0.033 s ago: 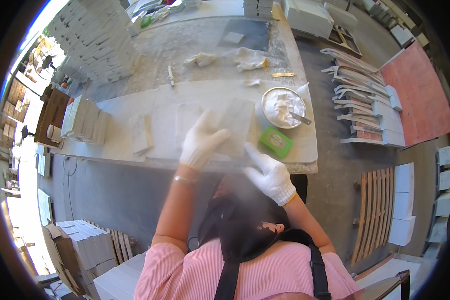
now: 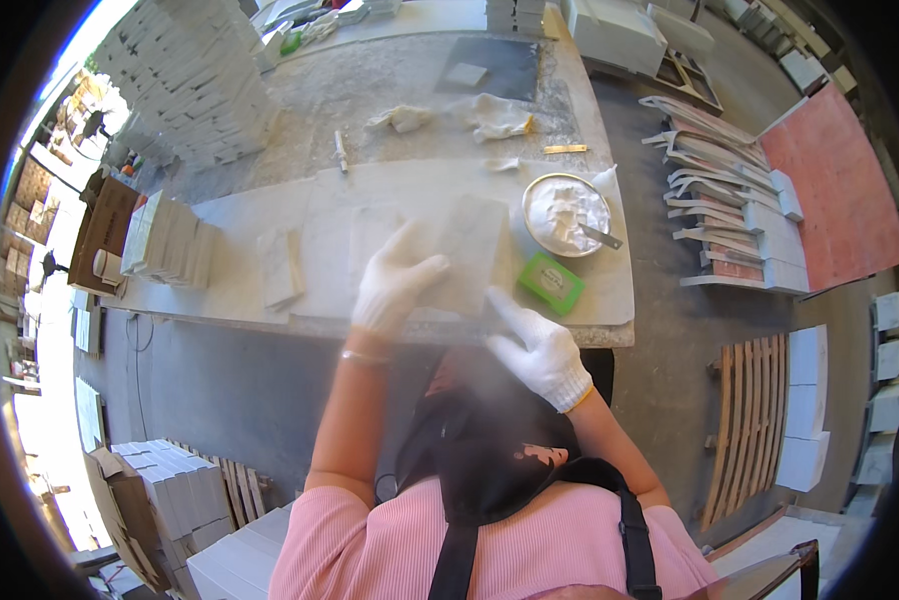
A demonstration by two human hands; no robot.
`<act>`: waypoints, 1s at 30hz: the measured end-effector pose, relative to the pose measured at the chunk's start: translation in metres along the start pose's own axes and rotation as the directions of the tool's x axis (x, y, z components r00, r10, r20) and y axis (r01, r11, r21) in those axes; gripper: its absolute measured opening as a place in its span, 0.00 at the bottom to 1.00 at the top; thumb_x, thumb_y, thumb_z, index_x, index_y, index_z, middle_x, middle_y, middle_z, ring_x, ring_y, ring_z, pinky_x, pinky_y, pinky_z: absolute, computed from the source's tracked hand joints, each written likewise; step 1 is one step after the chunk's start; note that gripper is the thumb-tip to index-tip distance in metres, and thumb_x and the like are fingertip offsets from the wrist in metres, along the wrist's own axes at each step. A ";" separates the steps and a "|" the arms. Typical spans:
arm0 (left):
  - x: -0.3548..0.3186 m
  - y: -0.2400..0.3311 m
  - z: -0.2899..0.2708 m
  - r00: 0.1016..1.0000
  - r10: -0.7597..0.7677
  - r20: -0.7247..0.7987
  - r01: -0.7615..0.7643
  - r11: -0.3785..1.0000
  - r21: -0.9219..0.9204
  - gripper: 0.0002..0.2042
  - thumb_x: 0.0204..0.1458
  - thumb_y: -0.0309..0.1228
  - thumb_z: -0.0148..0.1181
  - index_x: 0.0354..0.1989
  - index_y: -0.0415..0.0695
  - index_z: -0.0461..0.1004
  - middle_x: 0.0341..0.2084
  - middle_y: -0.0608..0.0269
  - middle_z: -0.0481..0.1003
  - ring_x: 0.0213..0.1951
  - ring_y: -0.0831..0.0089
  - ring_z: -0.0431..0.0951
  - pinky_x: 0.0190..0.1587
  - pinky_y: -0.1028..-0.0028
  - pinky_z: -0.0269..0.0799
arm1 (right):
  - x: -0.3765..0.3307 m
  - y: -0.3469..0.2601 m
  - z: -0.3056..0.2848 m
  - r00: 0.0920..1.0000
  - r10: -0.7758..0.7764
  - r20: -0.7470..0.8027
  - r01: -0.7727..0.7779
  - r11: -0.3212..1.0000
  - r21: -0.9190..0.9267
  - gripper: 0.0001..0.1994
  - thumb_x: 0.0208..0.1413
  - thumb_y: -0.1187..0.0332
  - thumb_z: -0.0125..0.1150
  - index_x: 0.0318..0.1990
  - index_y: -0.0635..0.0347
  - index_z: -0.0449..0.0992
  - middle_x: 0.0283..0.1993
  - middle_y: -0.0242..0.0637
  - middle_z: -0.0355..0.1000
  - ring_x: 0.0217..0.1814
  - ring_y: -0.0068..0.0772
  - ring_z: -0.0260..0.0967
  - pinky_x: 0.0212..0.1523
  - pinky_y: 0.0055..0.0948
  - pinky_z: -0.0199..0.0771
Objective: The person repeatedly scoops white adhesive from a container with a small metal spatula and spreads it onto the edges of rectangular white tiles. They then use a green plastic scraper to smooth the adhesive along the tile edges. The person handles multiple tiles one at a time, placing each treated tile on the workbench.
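A pale grey stone tile [image 2: 475,235] lies on the light sheet on the table in front of me; a blurred haze covers this middle area. My left hand [image 2: 395,285], in a white knit glove, is over the tile's left side with fingers stretched forward and thumb apart. Whether it touches the tile I cannot tell. My right hand [image 2: 542,350], gloved too, is at the tile's near right corner, index finger extended and thumb spread. A round bowl of white paste [image 2: 560,205] holds a metal scraper [image 2: 602,237]. Beside it sits a green box [image 2: 551,283].
Left on the table are narrow tiles [image 2: 282,268] and a tile stack [image 2: 170,240]. Farther back lie crumpled white cloths or gloves [image 2: 500,118], a slim white tool [image 2: 341,150] and a yellow strip [image 2: 567,149]. A wooden pallet [image 2: 748,425] stands on the floor, right.
My left hand has shifted slightly to the left, away from the middle of the tile. My right hand has stayed almost in place.
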State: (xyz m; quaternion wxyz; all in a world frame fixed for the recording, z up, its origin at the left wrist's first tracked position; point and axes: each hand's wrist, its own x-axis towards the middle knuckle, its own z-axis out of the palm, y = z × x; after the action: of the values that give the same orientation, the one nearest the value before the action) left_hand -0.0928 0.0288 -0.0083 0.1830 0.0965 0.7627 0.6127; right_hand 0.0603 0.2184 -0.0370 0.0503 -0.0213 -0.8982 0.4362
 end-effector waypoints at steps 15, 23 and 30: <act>-0.004 -0.134 -0.252 0.763 -0.136 -0.632 0.052 0.987 -0.150 0.34 0.61 0.28 0.68 0.75 0.36 0.64 0.53 0.53 0.81 0.51 0.71 0.83 0.52 0.71 0.79 | -0.017 0.023 -0.015 0.991 0.114 -0.076 -0.093 0.967 0.237 0.32 0.60 0.71 0.72 0.73 0.54 0.72 0.44 0.40 0.82 0.43 0.33 0.80 0.51 0.31 0.80; 0.009 -0.134 -0.262 0.817 0.238 -0.525 0.249 0.676 0.693 0.31 0.59 0.37 0.69 0.69 0.33 0.72 0.60 0.50 0.80 0.55 0.66 0.81 0.57 0.68 0.76 | -0.019 0.024 -0.021 0.975 0.214 -0.057 -0.194 0.950 0.244 0.32 0.61 0.71 0.71 0.74 0.56 0.70 0.45 0.40 0.83 0.45 0.32 0.80 0.54 0.31 0.78; -0.033 -0.046 -0.099 0.994 0.029 -0.106 -0.012 0.989 0.151 0.25 0.66 0.39 0.64 0.69 0.40 0.75 0.46 0.60 0.83 0.39 0.77 0.81 0.45 0.76 0.77 | -0.012 0.012 -0.013 0.967 0.253 -0.003 -0.247 0.946 0.210 0.33 0.62 0.69 0.70 0.75 0.56 0.69 0.47 0.39 0.83 0.47 0.30 0.79 0.56 0.30 0.77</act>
State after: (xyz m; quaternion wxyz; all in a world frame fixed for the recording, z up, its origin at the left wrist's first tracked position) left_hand -0.0981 -0.0832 -0.0292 0.1273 0.0845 0.8143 0.5599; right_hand 0.0738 0.2352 -0.0387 0.0101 -0.1362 -0.8369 0.5301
